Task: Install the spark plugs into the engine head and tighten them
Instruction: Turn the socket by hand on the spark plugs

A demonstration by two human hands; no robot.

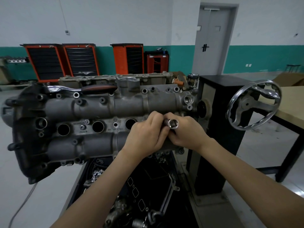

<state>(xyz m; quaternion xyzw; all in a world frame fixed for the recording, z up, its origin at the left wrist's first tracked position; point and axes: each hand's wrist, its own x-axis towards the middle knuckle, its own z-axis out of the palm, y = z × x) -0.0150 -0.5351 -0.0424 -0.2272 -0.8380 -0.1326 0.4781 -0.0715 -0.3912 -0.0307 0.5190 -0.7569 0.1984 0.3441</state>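
The grey engine head (92,107) sits on a stand in front of me, with three open spark plug holes (98,126) in a row along its middle. My right hand (185,134) grips a chrome socket (172,124) whose open end faces me. My left hand (146,134) touches the socket's far end with curled fingers; what it pinches there is hidden. Both hands hover over the right end of the head, covering the rightmost hole. No spark plug shows. A ratchet (79,88) with a dark red handle lies on the head's top edge.
A chrome handwheel (253,104) on the black stand column (218,112) sits to the right. A tray of engine parts (139,195) lies below the head. Orange tool cabinets (79,60) stand at the back wall, and a tan table (292,102) at far right.
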